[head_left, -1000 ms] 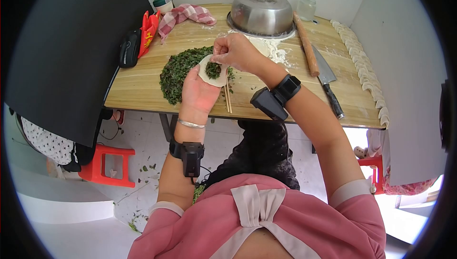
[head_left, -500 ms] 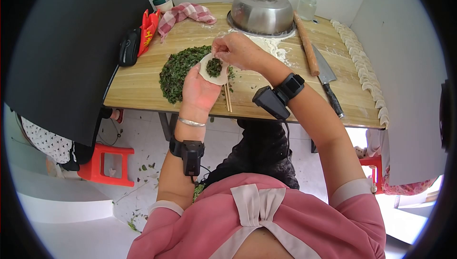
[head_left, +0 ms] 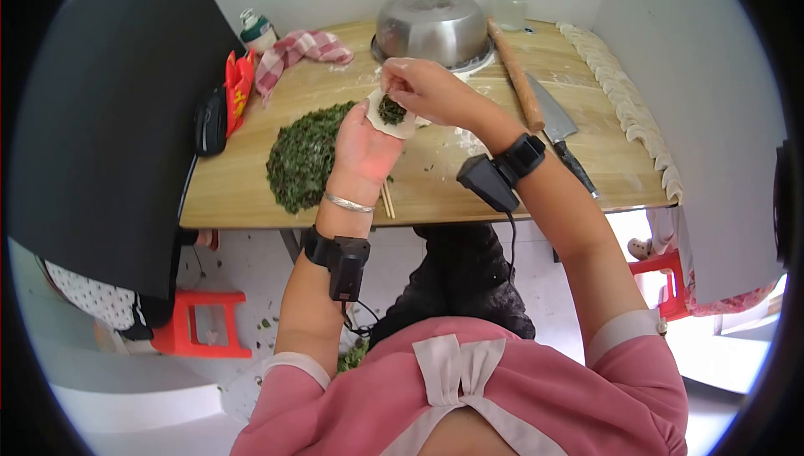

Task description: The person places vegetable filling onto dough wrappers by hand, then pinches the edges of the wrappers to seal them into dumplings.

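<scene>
**Dumpling wrapper held over the surface**

The left hand (head_left: 362, 148) lies palm up above the wooden surface (head_left: 243, 188), its grip loosely cupped under a round dough wrapper (head_left: 394, 118) with a dab of chopped greens (head_left: 391, 109) in its middle. The right hand (head_left: 423, 87) comes from above, its fingertips (head_left: 390, 86) pinched shut on the far edge of the wrapper. Just left of the hands, a wide heap of green filling (head_left: 303, 154) lies on the surface; chopsticks (head_left: 387, 200) poke out beneath the left wrist. Behind stand an upturned metal bowl (head_left: 431, 25), a rolling pin (head_left: 515, 75), and a cleaver (head_left: 557, 131). Finished dumplings (head_left: 624, 96) line the right edge.
</scene>
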A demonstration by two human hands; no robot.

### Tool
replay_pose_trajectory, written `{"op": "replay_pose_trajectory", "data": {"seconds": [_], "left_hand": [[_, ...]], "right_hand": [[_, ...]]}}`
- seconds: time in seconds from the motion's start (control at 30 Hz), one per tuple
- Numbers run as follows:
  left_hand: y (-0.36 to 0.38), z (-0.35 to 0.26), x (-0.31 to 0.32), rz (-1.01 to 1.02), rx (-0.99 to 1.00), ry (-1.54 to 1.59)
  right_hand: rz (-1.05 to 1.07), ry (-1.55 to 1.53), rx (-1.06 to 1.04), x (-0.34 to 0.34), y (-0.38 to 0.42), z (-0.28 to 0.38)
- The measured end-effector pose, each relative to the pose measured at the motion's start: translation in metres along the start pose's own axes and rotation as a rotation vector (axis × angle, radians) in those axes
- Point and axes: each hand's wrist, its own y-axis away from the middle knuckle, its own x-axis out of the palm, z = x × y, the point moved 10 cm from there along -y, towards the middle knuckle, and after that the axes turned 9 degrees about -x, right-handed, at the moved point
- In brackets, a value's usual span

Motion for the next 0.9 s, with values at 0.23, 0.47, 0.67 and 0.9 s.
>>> {"op": "replay_pose_trajectory", "data": {"seconds": [0.23, 0.47, 0.67, 0.9], "left_hand": [[-0.056, 0.003, 0.027, 0.066, -0.045, -0.023], [-0.088, 0.026, 0.04, 0.225, -0.14, 0.002], [-0.091, 0.03, 0.023, 0.198, -0.15, 0.021], [-0.085, 0.042, 0.019, 0.179, -0.171, -0.058]], "right_hand": [[-0.215, 0.194, 0.305, -0.072, 0.06, -0.029], [-0.424, 0.199, 0.178, -0.066, 0.09, -0.043], [-0.258, 0.413, 0.08, -0.055, 0.084, -0.029], [-0.266, 0.468, -0.057, -0.051, 0.083, -0.012]]}}
